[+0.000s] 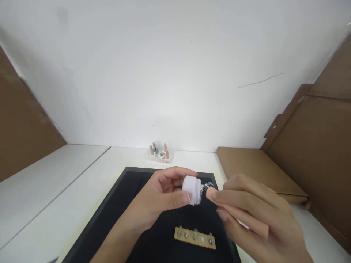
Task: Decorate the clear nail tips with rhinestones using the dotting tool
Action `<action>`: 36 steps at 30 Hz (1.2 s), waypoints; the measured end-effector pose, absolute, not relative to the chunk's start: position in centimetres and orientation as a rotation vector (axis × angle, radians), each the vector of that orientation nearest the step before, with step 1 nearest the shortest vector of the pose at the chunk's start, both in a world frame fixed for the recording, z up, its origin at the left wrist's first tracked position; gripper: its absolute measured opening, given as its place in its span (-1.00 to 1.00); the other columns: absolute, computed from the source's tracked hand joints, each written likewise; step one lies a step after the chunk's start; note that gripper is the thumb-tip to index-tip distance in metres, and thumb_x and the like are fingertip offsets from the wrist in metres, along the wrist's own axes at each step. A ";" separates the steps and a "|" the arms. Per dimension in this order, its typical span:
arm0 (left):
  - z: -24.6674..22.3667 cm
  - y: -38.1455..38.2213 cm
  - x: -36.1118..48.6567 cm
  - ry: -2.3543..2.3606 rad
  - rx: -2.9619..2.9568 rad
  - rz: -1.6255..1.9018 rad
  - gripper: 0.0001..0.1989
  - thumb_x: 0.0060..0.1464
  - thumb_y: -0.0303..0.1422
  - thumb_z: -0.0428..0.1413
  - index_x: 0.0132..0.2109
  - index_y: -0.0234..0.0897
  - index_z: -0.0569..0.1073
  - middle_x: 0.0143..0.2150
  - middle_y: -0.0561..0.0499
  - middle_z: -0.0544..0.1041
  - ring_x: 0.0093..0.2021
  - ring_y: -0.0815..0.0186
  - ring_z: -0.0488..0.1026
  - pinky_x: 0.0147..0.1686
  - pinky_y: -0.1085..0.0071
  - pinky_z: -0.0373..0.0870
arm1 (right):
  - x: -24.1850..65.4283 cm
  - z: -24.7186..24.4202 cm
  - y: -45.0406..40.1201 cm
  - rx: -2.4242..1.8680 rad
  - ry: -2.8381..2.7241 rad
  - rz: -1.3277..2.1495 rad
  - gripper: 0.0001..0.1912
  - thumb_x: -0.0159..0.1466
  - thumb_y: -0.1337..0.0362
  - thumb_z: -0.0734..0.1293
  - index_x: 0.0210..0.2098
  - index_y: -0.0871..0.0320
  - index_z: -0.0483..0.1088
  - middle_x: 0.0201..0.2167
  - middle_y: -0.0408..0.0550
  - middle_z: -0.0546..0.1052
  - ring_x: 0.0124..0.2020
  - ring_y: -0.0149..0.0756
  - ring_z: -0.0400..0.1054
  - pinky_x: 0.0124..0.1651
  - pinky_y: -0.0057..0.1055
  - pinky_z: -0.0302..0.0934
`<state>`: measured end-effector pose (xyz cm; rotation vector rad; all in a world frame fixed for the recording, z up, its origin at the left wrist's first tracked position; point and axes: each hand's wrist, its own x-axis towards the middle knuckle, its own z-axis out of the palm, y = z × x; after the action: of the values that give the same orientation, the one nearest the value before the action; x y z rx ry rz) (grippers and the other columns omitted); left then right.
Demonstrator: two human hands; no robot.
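Left fingers (174, 201) pinch the white jar (189, 188), mouth rightward toward the peach handle (245, 218) pinched slantwise in the right fingers (236, 197) (glittery piece (205, 187) between).

White jar (189, 189) lies sideways in my left hand (157, 199), threaded mouth facing my right hand (257, 204), which pinches peach stick (236, 212). Silvery bits (207, 187) between jar mouth and stick tip. Below, tan strip (199, 243) on black mat (161, 239). Behind, clear tray (171, 158) of small bottles (167, 154) near white wall (175, 73); flat cardboard box (246, 164) at right.
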<state>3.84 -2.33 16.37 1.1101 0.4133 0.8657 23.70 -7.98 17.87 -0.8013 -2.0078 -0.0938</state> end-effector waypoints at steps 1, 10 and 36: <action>16.4 -2.3 3.8 0.440 1.118 0.867 -0.69 -0.14 -0.31 0.38 -0.17 -0.20 0.61 -0.35 0.08 0.56 -0.37 0.49 0.44 -0.35 0.62 0.33 | 23.7 17.9 -8.0 -0.804 -2.013 -0.074 -0.77 0.18 0.53 0.26 -0.21 0.16 0.39 -0.45 -0.15 0.41 -0.51 -0.47 0.30 -0.48 -0.48 0.21; 16.2 -2.3 4.1 0.470 1.161 0.848 -0.71 -0.11 -0.23 0.35 -0.19 -0.20 0.64 -0.41 0.05 0.55 -0.43 0.47 0.40 -0.38 0.58 0.34 | 23.4 18.1 -8.2 -0.806 -1.990 0.033 -0.75 0.12 0.59 0.22 -0.32 0.15 0.38 -0.55 -0.19 0.36 -0.56 -0.48 0.26 -0.54 -0.49 0.11; 16.0 -2.3 4.1 0.548 1.176 0.782 -0.60 -0.16 -0.10 0.34 -0.20 -0.28 0.65 -0.44 -0.01 0.55 -0.50 0.42 0.36 -0.43 0.48 0.30 | 23.7 18.2 -7.4 -0.667 -1.996 0.338 -0.90 0.31 0.40 0.29 -0.29 0.07 0.40 -0.40 -0.17 0.55 -0.48 -0.43 0.35 -0.45 -0.47 0.25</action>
<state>4.14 -2.31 16.04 1.1759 0.5483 0.7825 23.75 -7.39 18.21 -0.6673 -1.9958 0.3377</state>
